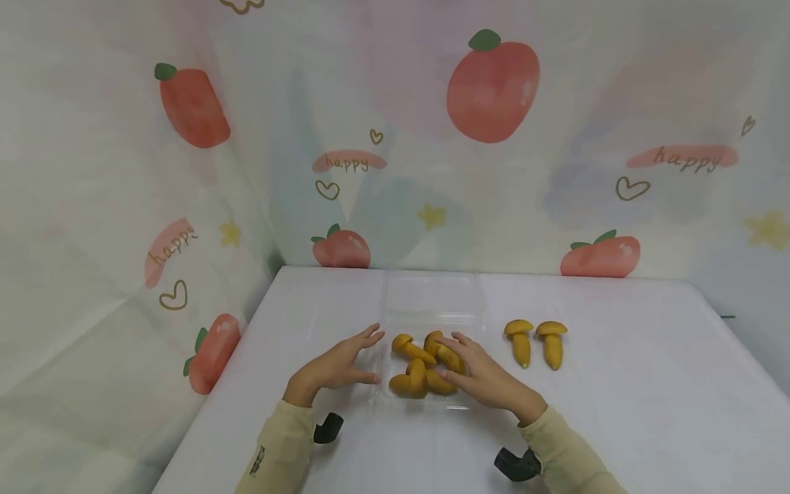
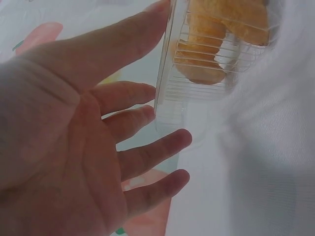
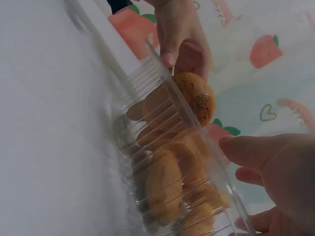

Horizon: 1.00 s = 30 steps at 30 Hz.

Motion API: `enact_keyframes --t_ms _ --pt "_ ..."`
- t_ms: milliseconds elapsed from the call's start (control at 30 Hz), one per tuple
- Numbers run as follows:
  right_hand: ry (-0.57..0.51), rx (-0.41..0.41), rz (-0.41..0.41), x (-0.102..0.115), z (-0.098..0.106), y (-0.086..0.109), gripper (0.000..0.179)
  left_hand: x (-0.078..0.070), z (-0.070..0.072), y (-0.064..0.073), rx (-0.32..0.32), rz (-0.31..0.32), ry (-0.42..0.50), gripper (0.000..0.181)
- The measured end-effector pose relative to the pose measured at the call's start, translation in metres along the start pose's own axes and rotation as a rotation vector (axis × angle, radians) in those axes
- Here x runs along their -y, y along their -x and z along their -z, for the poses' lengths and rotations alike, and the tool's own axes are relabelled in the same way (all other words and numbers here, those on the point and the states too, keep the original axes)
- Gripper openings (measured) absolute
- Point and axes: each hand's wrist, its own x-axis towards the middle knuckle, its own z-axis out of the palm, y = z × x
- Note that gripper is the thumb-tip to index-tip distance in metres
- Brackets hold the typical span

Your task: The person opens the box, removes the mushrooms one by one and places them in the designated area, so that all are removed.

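Note:
A clear plastic clamshell box (image 1: 426, 406) sits on the table with its lid (image 1: 434, 293) folded back, away from me. Several yellow-brown mushrooms (image 1: 409, 385) lie loose inside it. My left hand (image 1: 336, 367) is at the box's left side, thumb and fingers spread; in the left wrist view the thumb tip is right at the rim and the palm (image 2: 64, 152) holds nothing. Over the right side reaches my right hand (image 1: 490, 381), fingers extended and overlapping the mushrooms in the head view. From the right wrist, its fingers (image 3: 246, 147) show beside the ribbed wall (image 3: 147, 93).
Two more mushrooms, one (image 1: 520, 341) beside the other (image 1: 552, 343), lie on the white table (image 1: 648, 384) right of the box. A printed fabric backdrop (image 1: 407, 82) rises behind and to the left. Black wrist fittings (image 1: 515, 464) hang under both sleeves.

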Motion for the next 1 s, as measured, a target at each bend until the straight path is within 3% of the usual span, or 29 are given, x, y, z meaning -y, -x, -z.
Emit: enact_keyframes --t_ms 300,767,1000 --pt "0.017 0.042 0.002 -0.006 -0.010 -0.008 0.062 -0.001 0.001 -0.004 -0.003 0.006 0.017 0.085" --pt "0.022 0.056 -0.001 -0.006 -0.019 -0.010 0.063 -0.002 0.000 0.000 -0.011 -0.004 0.006 0.085" --pt "0.038 0.018 0.061 -0.010 -0.021 -0.011 0.060 -0.003 -0.001 0.000 -0.011 0.014 0.007 0.085"
